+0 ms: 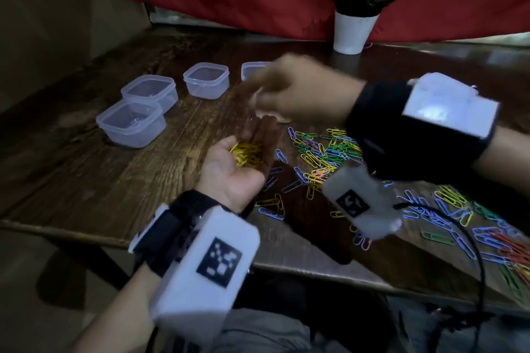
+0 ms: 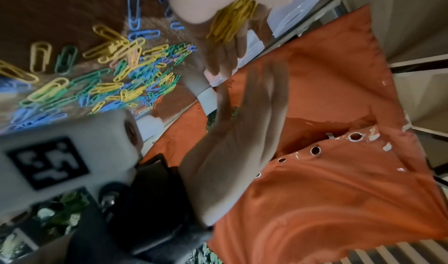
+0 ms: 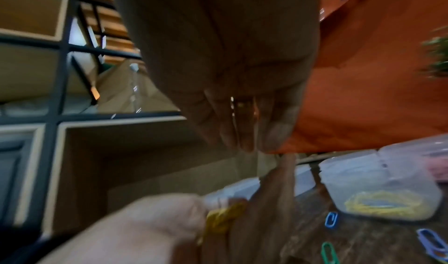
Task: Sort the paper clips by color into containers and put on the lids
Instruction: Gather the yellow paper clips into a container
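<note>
Palm up near the table's front edge, left hand (image 1: 238, 165) cups yellow clips (image 1: 247, 153) loosely; blurred right hand (image 1: 298, 92) above, grip unclear. Tilting could spill them onto the mixed pile (image 1: 324, 149).

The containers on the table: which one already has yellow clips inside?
The container nearest the right hand, seen in the right wrist view; the others in view look empty.
</note>
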Available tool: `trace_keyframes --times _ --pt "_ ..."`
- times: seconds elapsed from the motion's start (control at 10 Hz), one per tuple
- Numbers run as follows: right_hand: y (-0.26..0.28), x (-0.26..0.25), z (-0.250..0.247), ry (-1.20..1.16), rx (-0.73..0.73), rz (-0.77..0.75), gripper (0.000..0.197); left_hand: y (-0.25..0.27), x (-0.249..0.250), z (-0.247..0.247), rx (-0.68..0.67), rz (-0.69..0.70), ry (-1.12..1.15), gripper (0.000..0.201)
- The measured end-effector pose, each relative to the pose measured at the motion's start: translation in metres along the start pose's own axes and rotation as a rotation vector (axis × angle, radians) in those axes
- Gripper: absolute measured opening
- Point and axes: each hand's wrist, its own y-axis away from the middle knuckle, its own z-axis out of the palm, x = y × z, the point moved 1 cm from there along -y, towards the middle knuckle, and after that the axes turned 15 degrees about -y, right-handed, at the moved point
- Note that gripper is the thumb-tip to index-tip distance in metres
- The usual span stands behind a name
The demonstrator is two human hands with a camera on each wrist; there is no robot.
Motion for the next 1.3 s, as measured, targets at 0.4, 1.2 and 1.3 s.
trace_keyframes --times 0.4,1.2,1.3 --pt "0.026 0.095 -0.046 -0.344 0.267 0.427 0.008 -0.087 0.067 0.097 0.01 0.103 -1.799 0.031" --pt "0.011 0.098 -0.033 -0.405 0.204 0.476 0.014 -0.08 0.06 0.062 0.187 0.704 -2.421 0.018" --pt "0.006 0.085 -0.02 -0.549 0.162 0.429 0.023 -0.047 0.059 0.055 0.102 0.925 -2.31 0.008"
